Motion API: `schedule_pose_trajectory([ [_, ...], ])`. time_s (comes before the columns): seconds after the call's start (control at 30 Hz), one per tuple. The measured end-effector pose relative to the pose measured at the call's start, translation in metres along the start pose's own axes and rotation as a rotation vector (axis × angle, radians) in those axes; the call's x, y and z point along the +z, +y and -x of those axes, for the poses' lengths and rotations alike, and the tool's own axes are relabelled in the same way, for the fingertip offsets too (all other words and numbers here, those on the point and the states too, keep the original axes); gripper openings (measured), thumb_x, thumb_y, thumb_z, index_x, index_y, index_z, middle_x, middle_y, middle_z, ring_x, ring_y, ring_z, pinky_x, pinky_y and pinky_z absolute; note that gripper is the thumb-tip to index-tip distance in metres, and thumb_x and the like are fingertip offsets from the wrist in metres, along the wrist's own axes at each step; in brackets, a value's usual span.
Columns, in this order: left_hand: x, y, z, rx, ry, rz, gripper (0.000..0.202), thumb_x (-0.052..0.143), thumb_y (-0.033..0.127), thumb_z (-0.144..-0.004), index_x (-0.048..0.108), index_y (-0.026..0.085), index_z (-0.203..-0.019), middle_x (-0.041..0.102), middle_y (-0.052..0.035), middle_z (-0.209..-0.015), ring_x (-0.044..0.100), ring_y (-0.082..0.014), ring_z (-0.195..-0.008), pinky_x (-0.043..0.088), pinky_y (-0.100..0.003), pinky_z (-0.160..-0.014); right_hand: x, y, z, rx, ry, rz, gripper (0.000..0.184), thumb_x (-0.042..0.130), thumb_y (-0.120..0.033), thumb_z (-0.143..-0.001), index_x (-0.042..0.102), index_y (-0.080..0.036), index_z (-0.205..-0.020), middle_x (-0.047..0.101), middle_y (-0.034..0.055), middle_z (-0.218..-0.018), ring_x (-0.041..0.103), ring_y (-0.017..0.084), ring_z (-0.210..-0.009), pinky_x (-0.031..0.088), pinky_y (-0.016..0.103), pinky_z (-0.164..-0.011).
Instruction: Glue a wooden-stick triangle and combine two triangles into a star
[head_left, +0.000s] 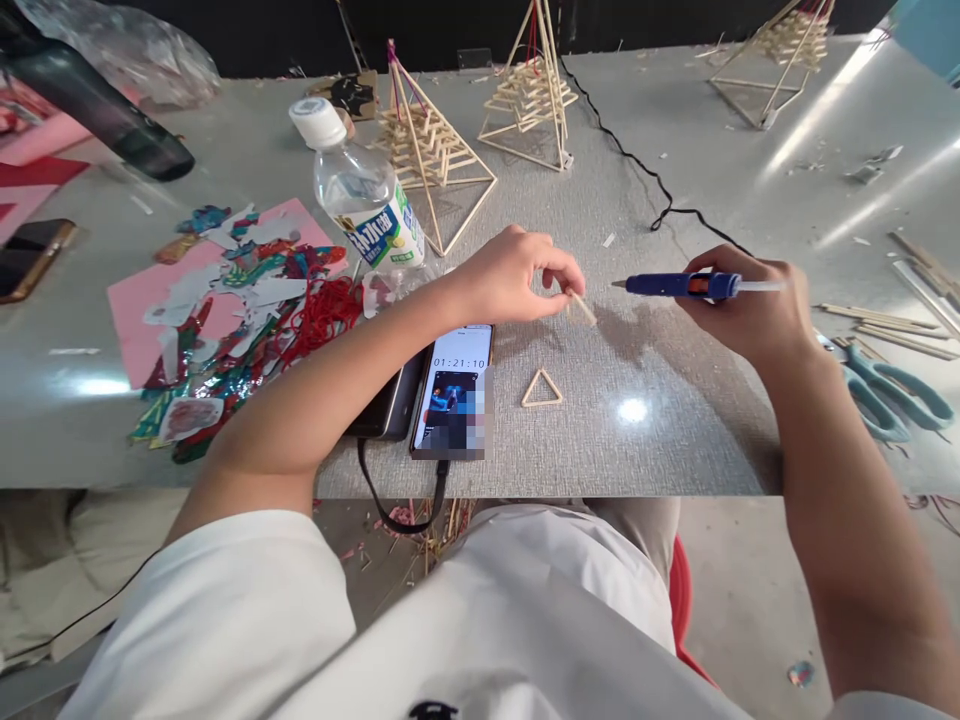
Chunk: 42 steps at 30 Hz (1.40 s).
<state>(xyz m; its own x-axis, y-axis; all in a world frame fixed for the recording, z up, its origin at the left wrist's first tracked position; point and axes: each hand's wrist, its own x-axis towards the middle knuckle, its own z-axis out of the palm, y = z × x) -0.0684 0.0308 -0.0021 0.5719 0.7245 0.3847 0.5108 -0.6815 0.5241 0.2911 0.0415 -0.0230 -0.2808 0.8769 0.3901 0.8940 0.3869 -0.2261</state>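
Past the stick triangle (543, 403) on the desk (697, 445), the left hand (517, 275) pinches a wooden piece (582, 308), likely light, stiff and snappable, best held near one end; the right hand (761, 308) clasps a glue gun (660, 286).

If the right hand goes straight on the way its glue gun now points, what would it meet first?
Probably the small wooden sticks held by the left hand, or that hand itself; the depth is unclear.
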Motion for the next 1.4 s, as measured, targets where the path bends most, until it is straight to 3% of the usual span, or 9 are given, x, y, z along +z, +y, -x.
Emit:
schedule_pose_trajectory([
  [0.13, -0.001, 0.004, 0.000, 0.009, -0.001, 0.021, 0.017, 0.088, 0.016, -0.091, 0.094, 0.023, -0.105, 0.085, -0.0032, -0.091, 0.077, -0.0162, -0.086, 0.062, -0.032, -0.092, 0.003, -0.005, 0.000, 0.066, -0.031, 0.079, 0.028, 0.073, -0.033, -0.101, 0.076, -0.025, -0.128, 0.084, 0.0152, -0.105, 0.070, 0.028, -0.087, 0.036, 0.040, -0.068],
  [0.27, -0.001, 0.005, 0.000, -0.008, -0.036, 0.044, 0.013, 0.092, 0.017, -0.092, 0.096, 0.026, -0.102, 0.085, -0.0034, -0.090, 0.078, -0.0166, -0.087, 0.061, -0.032, -0.093, 0.008, -0.004, 0.001, 0.009, -0.074, 0.114, 0.054, 0.073, -0.020, -0.096, 0.065, -0.017, -0.149, 0.080, 0.0278, -0.138, 0.072, 0.045, -0.131, 0.055, 0.050, -0.091],
  [0.47, 0.001, -0.001, -0.002, 0.050, -0.061, 0.144, 0.010, 0.099, 0.021, -0.093, 0.097, 0.030, -0.099, 0.091, -0.0050, -0.097, 0.080, -0.0195, -0.094, 0.061, -0.035, -0.090, 0.021, -0.006, 0.008, -0.063, -0.129, 0.187, 0.061, 0.065, -0.015, -0.094, 0.060, -0.008, -0.154, 0.068, 0.0362, -0.145, 0.065, 0.052, -0.136, 0.057, 0.065, -0.111],
  [0.67, 0.001, 0.004, -0.002, 0.057, 0.003, 0.224, 0.007, 0.102, 0.034, -0.095, 0.097, 0.032, -0.098, 0.092, -0.0052, -0.101, 0.082, -0.0217, -0.101, 0.065, -0.037, -0.092, 0.038, 0.007, 0.010, -0.176, -0.060, 0.050, 0.052, 0.058, -0.014, -0.095, 0.064, -0.017, -0.147, 0.070, 0.0287, -0.137, 0.066, 0.050, -0.128, 0.057, 0.067, -0.110],
  [0.93, 0.001, 0.013, -0.003, 0.008, 0.083, 0.323, 0.018, 0.102, 0.043, -0.097, 0.095, 0.027, -0.098, 0.090, -0.0077, -0.100, 0.079, -0.0186, -0.092, 0.057, -0.032, -0.076, 0.041, 0.015, 0.011, -0.187, -0.061, 0.002, 0.045, 0.063, -0.020, -0.094, 0.072, -0.025, -0.138, 0.076, 0.0218, -0.127, 0.067, 0.047, -0.126, 0.061, 0.066, -0.101],
  [1.03, 0.003, 0.017, -0.003, -0.044, 0.078, 0.337, 0.018, 0.100, 0.039, -0.097, 0.094, 0.022, -0.100, 0.089, -0.0076, -0.097, 0.077, -0.0155, -0.085, 0.054, -0.031, -0.073, 0.029, 0.003, 0.009, -0.177, -0.033, 0.006, 0.039, 0.062, -0.023, -0.099, 0.075, -0.027, -0.136, 0.079, 0.0213, -0.132, 0.066, 0.052, -0.135, 0.058, 0.073, -0.105],
  [1.13, 0.003, 0.020, -0.002, -0.063, 0.086, 0.345, 0.018, 0.097, 0.036, -0.098, 0.092, 0.019, -0.101, 0.088, -0.0080, -0.098, 0.075, -0.0142, -0.084, 0.052, -0.030, -0.072, 0.013, -0.018, 0.008, -0.268, 0.092, -0.141, 0.025, 0.063, -0.031, -0.109, 0.079, -0.034, -0.128, 0.083, 0.0135, -0.119, 0.072, 0.042, -0.125, 0.056, 0.069, -0.114],
  [1.23, 0.003, 0.021, -0.002, -0.063, 0.108, 0.346, 0.025, 0.097, 0.042, -0.100, 0.089, 0.018, -0.102, 0.088, -0.0078, -0.101, 0.075, -0.0147, -0.086, 0.054, -0.031, -0.074, 0.004, -0.041, 0.009, -0.380, 0.032, -0.421, 0.021, 0.069, -0.045, -0.113, 0.081, -0.034, -0.125, 0.083, 0.0050, -0.096, 0.074, 0.028, -0.090, 0.063, 0.051, -0.093],
  [1.4, 0.002, 0.024, -0.001, -0.020, 0.129, 0.344, 0.030, 0.098, 0.049, -0.100, 0.090, 0.020, -0.099, 0.086, -0.0078, -0.100, 0.077, -0.0164, -0.088, 0.056, -0.032, -0.076, 0.012, -0.067, 0.014, -0.406, -0.072, -0.574, 0.034, 0.081, -0.067, -0.107, 0.086, -0.034, -0.114, 0.083, 0.0013, -0.086, 0.071, 0.024, -0.077, 0.061, 0.046, -0.080],
])
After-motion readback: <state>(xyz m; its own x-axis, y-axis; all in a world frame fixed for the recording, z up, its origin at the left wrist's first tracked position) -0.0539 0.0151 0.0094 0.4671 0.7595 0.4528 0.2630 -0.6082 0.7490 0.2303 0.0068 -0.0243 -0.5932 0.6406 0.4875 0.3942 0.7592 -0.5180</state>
